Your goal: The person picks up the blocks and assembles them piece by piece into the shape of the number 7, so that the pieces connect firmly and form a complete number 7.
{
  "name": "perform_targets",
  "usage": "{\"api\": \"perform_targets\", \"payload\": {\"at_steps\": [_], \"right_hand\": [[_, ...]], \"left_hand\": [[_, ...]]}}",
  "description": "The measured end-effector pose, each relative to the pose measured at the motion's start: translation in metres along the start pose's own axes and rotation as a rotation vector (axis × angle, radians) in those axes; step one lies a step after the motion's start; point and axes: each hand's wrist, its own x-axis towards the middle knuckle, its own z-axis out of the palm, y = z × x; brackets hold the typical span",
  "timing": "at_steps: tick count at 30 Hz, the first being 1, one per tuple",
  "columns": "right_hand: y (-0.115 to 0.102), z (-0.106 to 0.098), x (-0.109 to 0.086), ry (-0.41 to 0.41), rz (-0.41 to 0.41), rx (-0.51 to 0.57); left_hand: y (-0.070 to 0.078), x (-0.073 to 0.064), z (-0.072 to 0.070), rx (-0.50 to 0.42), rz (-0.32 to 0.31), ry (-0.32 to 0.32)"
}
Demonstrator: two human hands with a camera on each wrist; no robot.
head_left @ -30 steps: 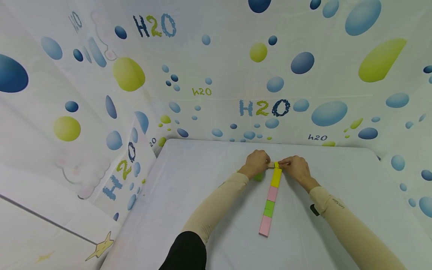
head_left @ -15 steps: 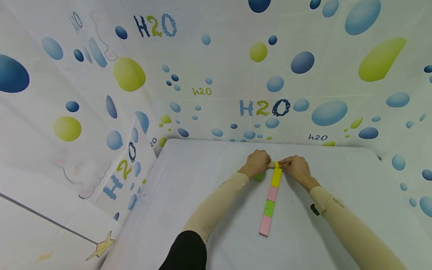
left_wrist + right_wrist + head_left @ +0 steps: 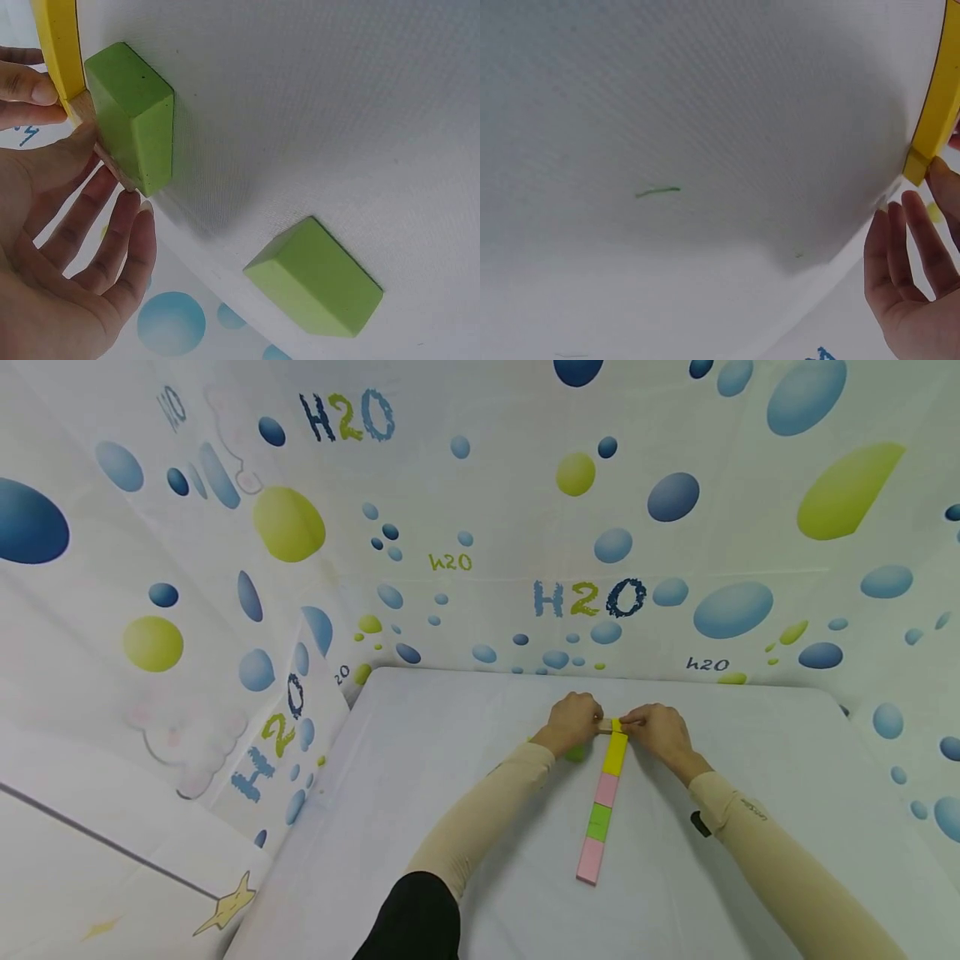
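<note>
A straight row of blocks runs along the table: a pink block (image 3: pixel 590 862) at the near end, a green block (image 3: pixel 598 822), another pink block (image 3: pixel 607 789) and a long yellow block (image 3: pixel 614 753). At its far end a small yellow block (image 3: pixel 617 725) meets a plain wooden block (image 3: pixel 604 727) lying crosswise to the left. My left hand (image 3: pixel 574 723) pinches the wooden block, its thumb seen on it in the left wrist view. From the other side my right hand (image 3: pixel 660 732) pinches the small yellow block, with the remaining fingers spread beyond it.
In the left wrist view, one green block (image 3: pixel 135 112) sits close beside the wooden block and a second green block (image 3: pixel 315 281) lies farther off. The white tabletop (image 3: pixel 465 760) ends at a printed wall sheet (image 3: pixel 480 510). Green marks (image 3: pixel 658 192) show on the cloth.
</note>
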Motion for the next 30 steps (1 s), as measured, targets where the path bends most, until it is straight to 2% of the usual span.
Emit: {"api": "perform_targets", "payload": {"at_steps": [7, 13, 21, 30], "right_hand": [[-0.005, 0.001, 0.001, -0.002, -0.045, -0.027], [-0.008, 0.002, 0.005, -0.009, -0.068, -0.056], [-0.012, 0.003, 0.008, -0.024, -0.140, -0.096], [-0.017, 0.004, 0.005, -0.063, -0.206, -0.124]], "left_hand": [[-0.001, -0.002, 0.000, -0.019, -0.004, 0.023], [-0.006, -0.002, 0.001, -0.023, -0.032, 0.036], [-0.016, -0.005, 0.002, -0.067, -0.030, 0.094], [-0.027, -0.015, 0.000, -0.115, -0.059, 0.083]]}}
